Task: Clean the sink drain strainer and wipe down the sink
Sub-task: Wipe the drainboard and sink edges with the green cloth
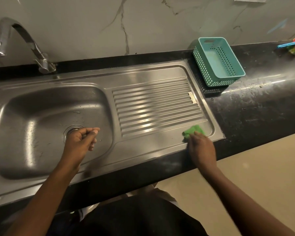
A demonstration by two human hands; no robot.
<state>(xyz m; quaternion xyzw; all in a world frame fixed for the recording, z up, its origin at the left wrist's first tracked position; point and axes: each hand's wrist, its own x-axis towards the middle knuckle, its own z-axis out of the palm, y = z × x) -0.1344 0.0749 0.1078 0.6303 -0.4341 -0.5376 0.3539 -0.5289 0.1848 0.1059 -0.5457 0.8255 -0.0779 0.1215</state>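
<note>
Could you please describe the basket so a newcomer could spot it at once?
Find the steel sink and follow its ribbed drainboard right onto the black counter. The basket sits there by the wall: the only teal box with latticed sides.

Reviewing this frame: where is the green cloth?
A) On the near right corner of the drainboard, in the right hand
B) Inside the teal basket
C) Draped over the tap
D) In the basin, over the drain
A: the green cloth sits bunched on the flat near right corner of the drainboard, gripped by the right hand.
</note>
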